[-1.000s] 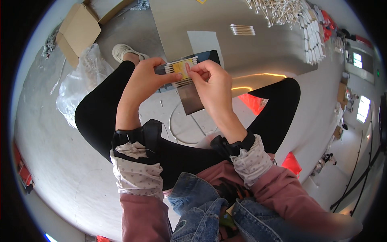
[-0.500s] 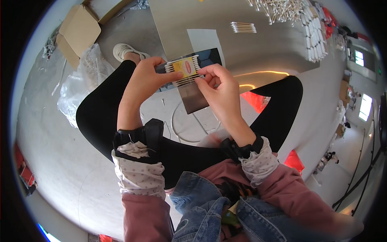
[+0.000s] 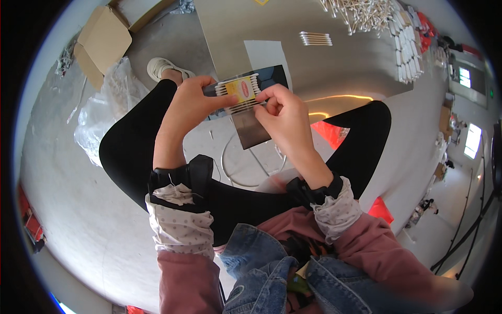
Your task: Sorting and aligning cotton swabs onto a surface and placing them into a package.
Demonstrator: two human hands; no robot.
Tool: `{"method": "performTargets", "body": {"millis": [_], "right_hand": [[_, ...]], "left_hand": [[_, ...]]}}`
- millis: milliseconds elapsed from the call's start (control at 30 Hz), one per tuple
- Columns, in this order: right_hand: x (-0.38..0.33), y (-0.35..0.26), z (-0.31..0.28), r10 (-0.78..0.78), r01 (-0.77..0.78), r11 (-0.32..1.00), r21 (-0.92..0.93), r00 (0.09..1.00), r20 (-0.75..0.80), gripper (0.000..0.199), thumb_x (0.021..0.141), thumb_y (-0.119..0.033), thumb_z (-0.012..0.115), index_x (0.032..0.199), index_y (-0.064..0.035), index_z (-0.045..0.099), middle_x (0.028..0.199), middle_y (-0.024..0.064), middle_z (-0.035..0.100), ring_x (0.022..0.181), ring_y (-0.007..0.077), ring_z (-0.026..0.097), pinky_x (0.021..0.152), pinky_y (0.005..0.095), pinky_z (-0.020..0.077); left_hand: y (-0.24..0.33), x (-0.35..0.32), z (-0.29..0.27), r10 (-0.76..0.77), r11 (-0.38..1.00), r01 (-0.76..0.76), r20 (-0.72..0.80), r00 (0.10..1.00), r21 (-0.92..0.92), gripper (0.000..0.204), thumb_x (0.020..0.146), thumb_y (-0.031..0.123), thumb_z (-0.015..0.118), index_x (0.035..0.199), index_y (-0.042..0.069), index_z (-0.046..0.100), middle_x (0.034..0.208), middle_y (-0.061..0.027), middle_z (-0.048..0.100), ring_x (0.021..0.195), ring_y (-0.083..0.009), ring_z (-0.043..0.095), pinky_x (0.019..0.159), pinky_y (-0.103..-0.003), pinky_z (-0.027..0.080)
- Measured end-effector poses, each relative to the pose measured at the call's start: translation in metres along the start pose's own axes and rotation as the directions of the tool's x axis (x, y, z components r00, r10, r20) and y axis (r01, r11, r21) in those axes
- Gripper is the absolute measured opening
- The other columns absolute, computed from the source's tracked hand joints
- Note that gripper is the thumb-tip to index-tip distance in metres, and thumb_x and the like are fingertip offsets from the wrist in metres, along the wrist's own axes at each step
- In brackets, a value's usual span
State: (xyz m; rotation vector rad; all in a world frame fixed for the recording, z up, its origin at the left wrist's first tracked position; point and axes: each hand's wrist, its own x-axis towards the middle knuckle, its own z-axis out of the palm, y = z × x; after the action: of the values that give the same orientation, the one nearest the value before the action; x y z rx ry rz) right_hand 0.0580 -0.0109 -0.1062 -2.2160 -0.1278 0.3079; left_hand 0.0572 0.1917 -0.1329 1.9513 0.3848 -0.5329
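Observation:
A flat row of cotton swabs (image 3: pixel 241 108) with white tips is held up in front of me, over the near edge of the table. On it lies a yellow card label (image 3: pixel 240 90) with a red oval. My left hand (image 3: pixel 191 107) grips the row from the left, its thumb pressed on the swabs. At the right ends, the thumb and forefinger of my right hand (image 3: pixel 286 118) pinch the swabs near the label's edge. Behind and below the row is a dark glossy sheet (image 3: pixel 251 132); how it is attached cannot be seen.
A metal-topped table (image 3: pixel 345 63) carries a loose swab pile (image 3: pixel 361 14), a small swab row (image 3: pixel 316 38), stacked swab bundles (image 3: pixel 408 55) and a white paper (image 3: pixel 266 55). On the floor to the left are an open cardboard box (image 3: pixel 107 36) and a clear plastic bag (image 3: pixel 112 104).
Both hands and the swab row stay nearly in place. My right finger and thumb have shifted very slightly along the swab ends.

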Motion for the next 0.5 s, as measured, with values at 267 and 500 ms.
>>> {"method": "performTargets", "body": {"millis": [267,500], "right_hand": [[0.003,-0.012,0.008,0.101,-0.1,0.994,-0.036,0.995,0.027,0.009,0.079,-0.007,0.072,0.083,-0.0009,0.066,0.06,0.0088,0.063,0.054,0.0237,0.062,0.055,0.0341,0.0471],[0.005,-0.015,0.019,0.062,-0.058,0.954,-0.294,0.998,0.004,0.018,0.079,-0.018,0.074,0.08,-0.0028,0.064,0.065,0.0108,0.067,0.064,0.0316,0.068,0.058,0.041,0.0515]], "left_hand": [[-0.008,0.001,0.002,0.022,1.0,-0.022,-0.021,1.0,-0.002,0.045,0.072,0.034,0.088,0.093,-0.002,0.071,0.075,-0.0059,0.067,0.062,-0.0095,0.059,0.059,-0.025,0.044],[-0.01,0.002,0.002,0.073,0.996,-0.075,-0.024,0.997,-0.045,0.051,0.07,0.038,0.087,0.093,-0.006,0.072,0.07,-0.0089,0.066,0.059,-0.0141,0.061,0.055,-0.029,0.047]]}}
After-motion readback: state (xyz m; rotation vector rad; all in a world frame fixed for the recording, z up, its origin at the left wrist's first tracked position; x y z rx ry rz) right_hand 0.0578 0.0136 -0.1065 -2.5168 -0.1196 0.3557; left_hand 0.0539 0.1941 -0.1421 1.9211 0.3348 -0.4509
